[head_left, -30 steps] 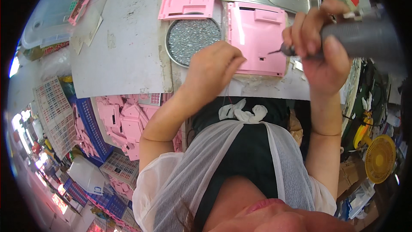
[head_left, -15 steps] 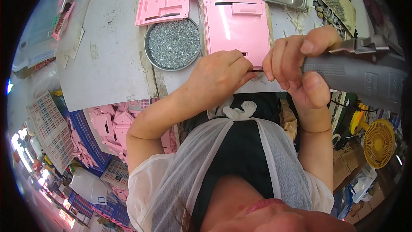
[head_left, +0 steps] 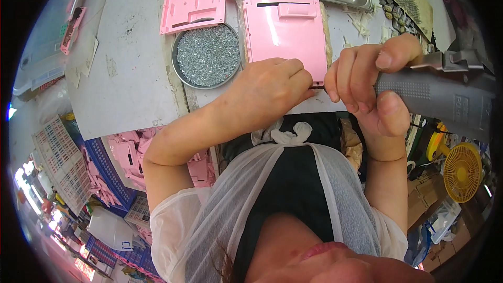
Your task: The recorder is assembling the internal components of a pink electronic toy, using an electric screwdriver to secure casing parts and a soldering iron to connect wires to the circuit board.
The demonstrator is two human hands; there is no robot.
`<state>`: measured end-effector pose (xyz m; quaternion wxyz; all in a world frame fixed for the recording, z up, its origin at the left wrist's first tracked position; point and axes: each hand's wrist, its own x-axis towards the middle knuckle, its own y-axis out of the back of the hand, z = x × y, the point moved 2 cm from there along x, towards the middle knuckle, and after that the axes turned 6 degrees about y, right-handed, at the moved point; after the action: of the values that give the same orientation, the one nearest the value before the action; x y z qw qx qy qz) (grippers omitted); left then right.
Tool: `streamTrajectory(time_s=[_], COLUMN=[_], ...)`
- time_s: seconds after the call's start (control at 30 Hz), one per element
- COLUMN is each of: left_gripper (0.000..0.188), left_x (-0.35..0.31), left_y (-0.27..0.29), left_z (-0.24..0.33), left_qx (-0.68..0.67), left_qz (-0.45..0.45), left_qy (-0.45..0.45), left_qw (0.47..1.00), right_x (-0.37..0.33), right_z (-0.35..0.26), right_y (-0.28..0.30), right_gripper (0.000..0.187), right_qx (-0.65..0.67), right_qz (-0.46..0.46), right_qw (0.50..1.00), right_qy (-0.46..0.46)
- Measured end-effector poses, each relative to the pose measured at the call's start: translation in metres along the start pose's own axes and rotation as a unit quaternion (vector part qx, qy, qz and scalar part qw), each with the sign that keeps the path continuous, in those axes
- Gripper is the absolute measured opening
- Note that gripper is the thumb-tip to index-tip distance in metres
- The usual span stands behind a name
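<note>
A pink plastic panel (head_left: 285, 31) lies flat on the table in front of me. My left hand (head_left: 275, 86) is closed in a pinch at its near edge, by the right corner. A thin dark shaft (head_left: 318, 87) runs between the fingertips of both hands; whatever tiny part the left fingers hold there is hidden. In my right hand (head_left: 369, 84) I grip a thick grey electric screwdriver (head_left: 437, 91) with a metal hanging bracket, its body pointing off to the right. Just left of the panel, a round metal bowl (head_left: 175, 60) is full of small silvery screws (head_left: 207, 55).
A second pink panel (head_left: 191, 0) overlaps the bowl's far rim. Behind the first panel stands a steel compartment tray (head_left: 335, 1) with small metal bits in one hollow. Small dark parts (head_left: 395, 13) lie at the far right. Pink parts (head_left: 128, 154) fill a container below the table's left side.
My right hand and the electric screwdriver have shifted slightly right. The left hand stays pinched at the panel's near edge. The whole view has moved a little.
</note>
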<state>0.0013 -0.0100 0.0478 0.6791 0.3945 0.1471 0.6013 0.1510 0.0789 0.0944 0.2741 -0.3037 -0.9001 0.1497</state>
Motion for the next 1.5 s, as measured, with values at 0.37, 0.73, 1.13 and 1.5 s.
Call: streamTrajectory(time_s=[0.37,0.73,1.13,1.5], left_gripper=[0.018,0.023,0.034,0.016], left_x=[0.008,-0.005,-0.012,0.007], left_y=[0.005,-0.009,-0.012,-0.013], left_z=[-0.020,-0.025,-0.035,-0.035], left_qx=[-0.128,-0.099,-0.121,0.012], left_qz=[0.050,0.142,0.149,0.129], left_qy=[0.078,0.157,0.187,0.154], left_qw=[0.987,0.972,0.963,0.980], right_x=[-0.030,-0.048,0.014,0.036], right_z=[0.002,0.022,0.033,0.042], right_y=[0.030,0.031,0.031,0.031], right_gripper=[0.035,0.026,0.039,0.040], right_qx=[-0.063,-0.169,-0.081,-0.032], right_qz=[0.016,-0.002,-0.031,-0.069], right_qw=[0.997,0.985,0.991,0.993], right_qy=[0.032,0.031,0.098,0.093])
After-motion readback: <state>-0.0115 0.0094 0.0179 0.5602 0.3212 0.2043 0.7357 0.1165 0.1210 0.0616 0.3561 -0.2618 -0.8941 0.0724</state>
